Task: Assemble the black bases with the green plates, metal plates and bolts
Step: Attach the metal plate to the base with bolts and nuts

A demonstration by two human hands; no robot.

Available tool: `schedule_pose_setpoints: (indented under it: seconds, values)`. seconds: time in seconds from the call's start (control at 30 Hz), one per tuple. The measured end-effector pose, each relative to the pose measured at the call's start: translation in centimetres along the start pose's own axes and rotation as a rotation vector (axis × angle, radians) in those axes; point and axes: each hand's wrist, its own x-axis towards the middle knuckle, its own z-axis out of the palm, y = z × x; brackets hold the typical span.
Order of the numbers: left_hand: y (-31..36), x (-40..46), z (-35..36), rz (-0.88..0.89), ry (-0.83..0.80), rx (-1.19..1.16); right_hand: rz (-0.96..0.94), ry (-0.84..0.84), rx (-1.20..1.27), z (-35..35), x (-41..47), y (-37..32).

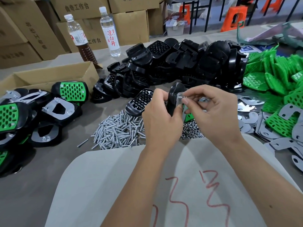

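Head camera view, looking down at a grey worktable [49, 185] and a person's two bare hands raised above its middle. Left hand [159, 117] grips a black base [173, 94] held on edge, fingers curled round its back. Right hand [211, 110] pinches something small and shiny, probably a nut, between thumb and forefinger, pressed to a metal plate [179, 99] that lies against the base. A sliver of green plate [189, 116] shows below the plate, between the two hands.

Just under the hands, near the front edge of the grey surface, lies a heap of silver bolts [118, 130], and to its right a smaller heap of nuts [191, 130]. One loose black base [139, 102] rests beside the left hand. Behind it, across the middle of the table, runs a long pile of black bases [180, 61]. Toward the right edge sit a pile of green plates [275, 79] and scattered flat metal plates [278, 138]. At the left edge lie finished assemblies [41, 110], black with green faces or bolted metal plates showing, in front of an open cardboard box [49, 76]. Two plastic bottles [108, 30] stand at the far edge before stacked cartons [32, 30]. A pale sheet with red marks [131, 185] covers the near edge.
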Motion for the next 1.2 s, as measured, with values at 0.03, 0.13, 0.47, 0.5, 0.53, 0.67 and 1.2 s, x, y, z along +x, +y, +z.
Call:
schedule_pose_setpoints:
  seconds: [0.03,0.13,0.47,0.5,0.53,0.67,1.2]
  values:
    - [-0.1,0.0,0.0,0.006,0.0,0.006,-0.006,-0.002,-0.005,0.0,0.0,0.0]
    - [0.0,-0.1,0.1,0.006,0.005,0.019,-0.019,-0.01,-0.034,0.2,0.0,0.0]
    - [-0.1,-0.1,0.0,0.001,0.007,0.011,-0.053,0.045,-0.114,0.6,0.0,0.7]
    - [0.0,-0.2,0.0,-0.002,0.008,0.008,-0.056,0.048,-0.119,0.7,-0.1,0.6]
    - [0.1,-0.2,0.0,-0.006,0.008,0.004,-0.058,0.048,-0.121,0.7,-0.1,0.6]
    - [0.0,0.0,-0.2,-0.058,-0.052,-0.095,-0.075,0.013,-0.091,0.3,0.0,0.5]
    - [-0.5,0.6,-1.1,-0.178,-0.237,-0.241,-0.035,-0.013,-0.092,0.0,0.2,0.9]
